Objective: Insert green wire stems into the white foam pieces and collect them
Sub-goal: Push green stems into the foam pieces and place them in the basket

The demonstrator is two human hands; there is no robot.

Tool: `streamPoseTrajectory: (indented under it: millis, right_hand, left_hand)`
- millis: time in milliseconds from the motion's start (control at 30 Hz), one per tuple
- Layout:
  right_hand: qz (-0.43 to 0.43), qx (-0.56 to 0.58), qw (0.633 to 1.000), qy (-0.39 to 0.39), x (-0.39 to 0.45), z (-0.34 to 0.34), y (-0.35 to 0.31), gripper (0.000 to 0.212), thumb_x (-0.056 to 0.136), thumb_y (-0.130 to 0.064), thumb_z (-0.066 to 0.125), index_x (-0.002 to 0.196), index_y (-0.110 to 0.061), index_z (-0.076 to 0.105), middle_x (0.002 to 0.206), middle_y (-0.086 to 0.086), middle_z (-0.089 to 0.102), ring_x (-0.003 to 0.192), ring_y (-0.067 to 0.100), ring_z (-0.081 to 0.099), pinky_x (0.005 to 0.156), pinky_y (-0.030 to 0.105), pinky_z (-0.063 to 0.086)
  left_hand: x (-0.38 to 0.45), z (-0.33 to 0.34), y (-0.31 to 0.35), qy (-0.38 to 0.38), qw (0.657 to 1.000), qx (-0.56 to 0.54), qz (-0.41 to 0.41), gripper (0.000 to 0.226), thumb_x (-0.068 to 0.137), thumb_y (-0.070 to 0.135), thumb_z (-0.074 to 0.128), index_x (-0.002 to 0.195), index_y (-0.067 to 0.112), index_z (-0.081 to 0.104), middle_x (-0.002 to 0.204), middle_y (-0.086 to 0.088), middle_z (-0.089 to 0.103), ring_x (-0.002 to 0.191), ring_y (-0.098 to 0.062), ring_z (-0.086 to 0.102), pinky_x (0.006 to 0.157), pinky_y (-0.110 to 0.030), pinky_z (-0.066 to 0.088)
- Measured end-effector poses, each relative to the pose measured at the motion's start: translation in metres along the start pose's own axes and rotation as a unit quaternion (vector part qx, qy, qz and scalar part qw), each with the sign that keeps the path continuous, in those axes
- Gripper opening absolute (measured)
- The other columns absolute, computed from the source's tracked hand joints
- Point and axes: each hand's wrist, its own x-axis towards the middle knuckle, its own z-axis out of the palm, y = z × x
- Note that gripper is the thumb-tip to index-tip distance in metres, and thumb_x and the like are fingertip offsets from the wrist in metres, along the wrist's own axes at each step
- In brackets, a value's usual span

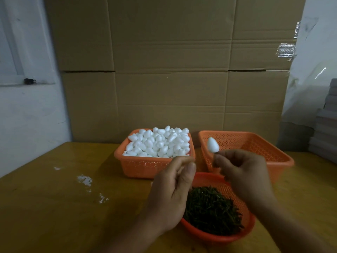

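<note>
Yellow-brown wooden counter (54, 207), lower half of the frame, with small white flecks at left.

Rectangular orange perforated plastic basket (145, 168), centre: heaped with white egg-shaped foam pieces (158, 143).

Second rectangular orange perforated plastic basket (255, 145), right of centre, just beside the first; its contents cannot be made out.

Round orange plastic mesh bowl (218, 236), lower centre: holds a pile of dark green wire stems (209, 210).

Right hand (244, 172), above the bowl: grip pinched at the fingertips just under a single white foam egg (213, 145), held upright in front of the second basket; any stem beneath it is too small to tell.

Left hand (171, 190), beside the right: fingers loosely curled, thumb near forefinger; whether the grip holds anything cannot be told.

Brown corrugated cardboard sheets (173, 70), upper frame, behind the counter.
</note>
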Motion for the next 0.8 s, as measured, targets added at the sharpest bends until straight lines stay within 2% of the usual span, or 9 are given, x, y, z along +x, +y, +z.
streamPoseTrajectory:
  millis: [100,200,267,333,400,467,600,700,800]
  right_hand:
    - [0.021,-0.162,0.986,0.029,0.044,-0.019,0.023,0.01,0.092,-0.026,0.071,0.083,-0.027,0.074,0.064,-0.003,0.071,0.045,0.006,0.058,0.041,0.023,0.041]
    - [0.049,-0.343,0.938,0.017,0.08,-0.034,0.043,0.026,0.093,-0.034,0.067,0.073,-0.019,0.073,0.057,0.0,0.066,0.047,0.019,0.058,0.048,0.028,0.04]
    - [0.072,-0.403,0.912,0.006,0.096,-0.039,0.051,0.041,0.093,-0.042,0.065,0.063,-0.014,0.067,0.05,0.001,0.062,0.043,0.017,0.054,0.048,0.025,0.04]
    - [0.089,-0.441,0.893,-0.022,0.107,-0.041,0.056,0.041,0.092,-0.045,0.065,0.067,-0.012,0.066,0.053,0.001,0.063,0.046,0.014,0.057,0.05,0.024,0.048]
    - [0.101,-0.466,0.876,-0.076,0.115,-0.042,0.058,0.034,0.092,-0.048,0.064,0.08,-0.016,0.067,0.069,0.002,0.07,0.061,0.015,0.067,0.065,0.033,0.061]
    - [0.102,-0.486,0.861,-0.112,0.118,-0.042,0.057,0.025,0.093,-0.045,0.063,0.09,-0.02,0.066,0.08,0.002,0.071,0.071,0.018,0.07,0.074,0.039,0.062]
    - [0.106,-0.504,0.849,-0.121,0.119,-0.042,0.054,0.012,0.092,-0.032,0.067,0.093,-0.02,0.064,0.084,0.003,0.069,0.074,0.018,0.069,0.075,0.038,0.062]
    - [0.114,-0.514,0.842,-0.119,0.118,-0.041,0.049,0.017,0.091,-0.038,0.068,0.091,-0.02,0.065,0.082,0.001,0.069,0.073,0.017,0.068,0.074,0.037,0.061]
    - [0.111,-0.521,0.841,-0.098,0.114,-0.043,0.046,0.02,0.091,-0.037,0.065,0.083,-0.018,0.062,0.075,0.002,0.068,0.067,0.017,0.068,0.07,0.037,0.062]
  left_hand:
    - [-0.001,0.001,-0.003,-0.013,1.0,0.027,-0.003,0.046,0.096,0.068,0.034,0.099,0.033,0.063,0.069,-0.001,0.058,0.063,-0.017,0.058,0.062,-0.044,0.048]
    - [-0.002,0.001,-0.004,-0.038,0.998,0.045,-0.008,0.044,0.097,0.066,0.036,0.095,0.031,0.063,0.069,0.005,0.057,0.063,-0.01,0.056,0.06,-0.035,0.047]
    - [-0.002,0.001,-0.004,-0.047,0.997,0.058,0.0,0.042,0.099,0.063,0.038,0.093,0.029,0.064,0.068,0.009,0.056,0.062,-0.007,0.055,0.057,-0.026,0.042]
    - [-0.003,0.002,-0.004,-0.047,0.997,0.064,0.008,0.041,0.1,0.059,0.039,0.092,0.027,0.064,0.066,0.016,0.054,0.062,-0.003,0.053,0.058,-0.021,0.039]
    - [-0.003,0.003,-0.004,-0.052,0.996,0.072,0.015,0.042,0.101,0.057,0.039,0.092,0.024,0.065,0.064,0.02,0.052,0.061,-0.002,0.052,0.059,-0.019,0.037]
    - [-0.004,0.003,-0.004,-0.057,0.995,0.079,0.021,0.042,0.101,0.057,0.04,0.092,0.023,0.064,0.064,0.02,0.052,0.061,-0.003,0.052,0.06,-0.019,0.037]
    - [-0.004,0.004,-0.005,-0.062,0.994,0.088,0.03,0.04,0.102,0.056,0.041,0.09,0.025,0.064,0.069,0.018,0.054,0.065,-0.006,0.055,0.06,-0.031,0.045]
    - [-0.006,0.006,-0.005,-0.069,0.991,0.106,0.036,0.041,0.101,0.057,0.042,0.085,0.024,0.062,0.071,0.012,0.058,0.068,-0.01,0.058,0.064,-0.041,0.049]
    - [-0.007,0.006,-0.005,-0.065,0.99,0.121,0.043,0.043,0.1,0.057,0.043,0.076,0.024,0.055,0.068,0.011,0.054,0.066,-0.01,0.055,0.061,-0.042,0.047]
